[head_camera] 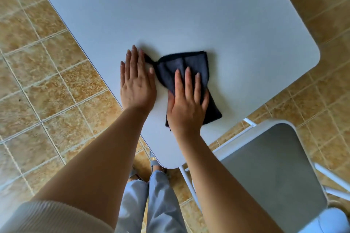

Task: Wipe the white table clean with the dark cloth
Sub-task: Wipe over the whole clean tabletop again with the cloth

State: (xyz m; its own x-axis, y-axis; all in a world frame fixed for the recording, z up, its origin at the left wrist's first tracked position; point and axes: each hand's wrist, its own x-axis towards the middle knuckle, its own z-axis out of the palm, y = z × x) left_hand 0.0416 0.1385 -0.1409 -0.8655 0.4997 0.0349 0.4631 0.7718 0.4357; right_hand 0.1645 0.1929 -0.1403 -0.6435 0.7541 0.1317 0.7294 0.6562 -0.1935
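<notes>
Two bare hands flat on white rounded-corner surface, seen from above. Right hand spread wide, palm down, pressing on dark blue-black folded cloth near front edge of surface. Left hand open, fingers together, resting just beside cloth, touching its knotted corner. Grey-seated white metal chair at lower right; tan tiled floor around.

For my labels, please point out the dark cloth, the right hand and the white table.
dark cloth [191, 63]: head view, its upper flat part.
right hand [186, 106]: head view, its back.
white table [170, 15]: head view, bare top.
</notes>
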